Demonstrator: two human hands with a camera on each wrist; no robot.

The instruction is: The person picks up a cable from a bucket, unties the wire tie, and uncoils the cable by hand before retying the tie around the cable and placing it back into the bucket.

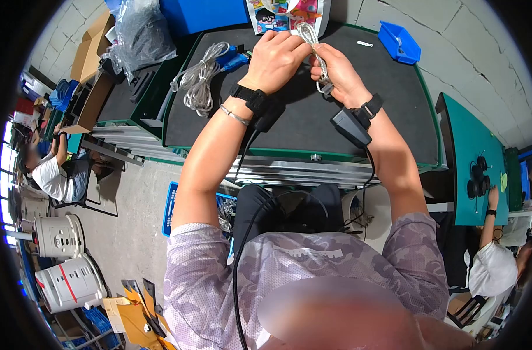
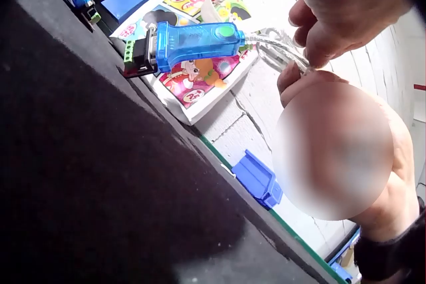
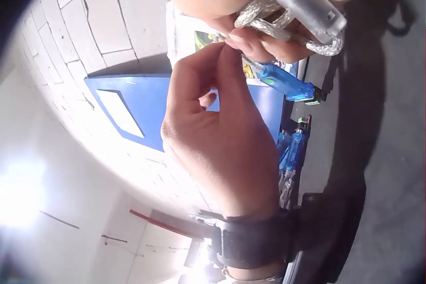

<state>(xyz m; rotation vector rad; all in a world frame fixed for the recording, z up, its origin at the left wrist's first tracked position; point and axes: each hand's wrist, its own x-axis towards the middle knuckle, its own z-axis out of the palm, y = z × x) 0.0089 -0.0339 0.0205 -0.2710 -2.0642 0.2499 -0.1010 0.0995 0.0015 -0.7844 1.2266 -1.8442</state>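
A coiled silvery cable is gripped by the right hand; its grey plug sticks out by the palm in the right wrist view. Thumb and forefinger of the left hand pinch the cable beside the right hand's fingers. From the coil extends a translucent blue adapter with a green terminal block at its end. On the dark mat, left of the hands, lie more bundled grey cables with blue adapters.
Behind the hands stands a bag with cartoon prints, beside a blue panel. A blue bin is at the mat's back right, a small white piece near it. Plastic-wrapped items and a cardboard box are at left.
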